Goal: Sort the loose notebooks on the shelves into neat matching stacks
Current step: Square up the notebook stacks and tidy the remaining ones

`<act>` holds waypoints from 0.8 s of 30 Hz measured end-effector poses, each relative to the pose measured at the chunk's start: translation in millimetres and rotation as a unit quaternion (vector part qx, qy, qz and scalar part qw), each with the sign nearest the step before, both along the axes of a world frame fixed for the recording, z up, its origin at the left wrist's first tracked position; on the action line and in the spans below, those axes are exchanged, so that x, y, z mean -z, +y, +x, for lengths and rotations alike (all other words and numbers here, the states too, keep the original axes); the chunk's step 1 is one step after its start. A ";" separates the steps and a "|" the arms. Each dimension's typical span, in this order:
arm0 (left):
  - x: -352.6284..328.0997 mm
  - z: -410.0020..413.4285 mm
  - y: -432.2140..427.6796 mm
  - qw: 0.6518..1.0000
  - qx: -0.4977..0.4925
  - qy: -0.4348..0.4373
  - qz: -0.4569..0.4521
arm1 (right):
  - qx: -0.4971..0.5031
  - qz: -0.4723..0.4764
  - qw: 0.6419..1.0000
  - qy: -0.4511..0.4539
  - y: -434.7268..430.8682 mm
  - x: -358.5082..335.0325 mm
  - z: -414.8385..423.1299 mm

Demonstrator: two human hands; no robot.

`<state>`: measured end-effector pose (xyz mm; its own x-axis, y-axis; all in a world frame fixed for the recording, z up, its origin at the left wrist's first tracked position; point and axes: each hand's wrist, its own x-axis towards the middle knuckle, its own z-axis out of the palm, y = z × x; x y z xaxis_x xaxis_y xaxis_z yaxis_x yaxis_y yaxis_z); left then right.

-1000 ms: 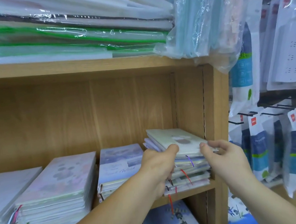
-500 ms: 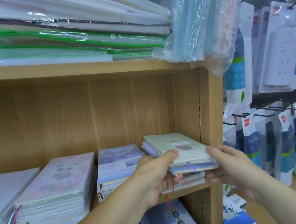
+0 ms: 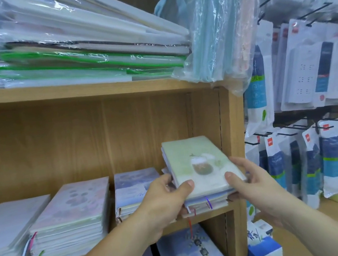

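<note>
Head view: a notebook stack (image 3: 199,171), green cover on top, sits at the right end of the shelf (image 3: 214,215), possibly just lifted. The left hand (image 3: 163,203) and right hand (image 3: 255,183) grip its near corners, thumbs on top, fingers curled beneath. A blue stack (image 3: 135,186) and pink stack (image 3: 73,209) lie leftward; packets (image 3: 335,159) hang right.

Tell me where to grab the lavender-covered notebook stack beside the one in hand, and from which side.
Grip the lavender-covered stack by its near short end, thumb on top and fingers underneath, coming straight in from the shelf front. The floral stack flanks its left, and the left hand on the green-covered stack crowds its right, so probably only that end is open.
</note>
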<state>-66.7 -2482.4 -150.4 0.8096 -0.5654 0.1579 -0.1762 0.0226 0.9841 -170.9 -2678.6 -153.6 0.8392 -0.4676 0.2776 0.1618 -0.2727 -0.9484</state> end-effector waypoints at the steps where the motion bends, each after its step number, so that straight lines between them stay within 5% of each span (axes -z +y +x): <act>1: -2.4 -2.5 3.1 1.000 0.004 -0.022 -0.008 | -0.005 0.007 1.000 -0.010 1.7 -2.8 -1.6; 5: -9.9 -3.3 21.5 0.994 0.002 -0.105 0.006 | -0.033 0.057 0.997 -0.037 8.8 -14.6 -9.0; 19: 6.8 32.8 27.7 0.997 -0.031 0.055 0.037 | -0.019 -0.004 1.000 0.000 21.6 -0.7 36.1; 24: -2.7 28.9 53.3 0.997 -0.031 -0.052 0.040 | -0.058 -0.068 0.996 -0.010 26.9 -5.0 27.9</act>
<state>-37.8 -2429.0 -147.7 0.8250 -0.5289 0.1993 -0.2756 -0.0687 0.9588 -143.0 -2651.7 -148.6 0.8791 -0.3250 0.3487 0.2179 -0.3767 -0.9003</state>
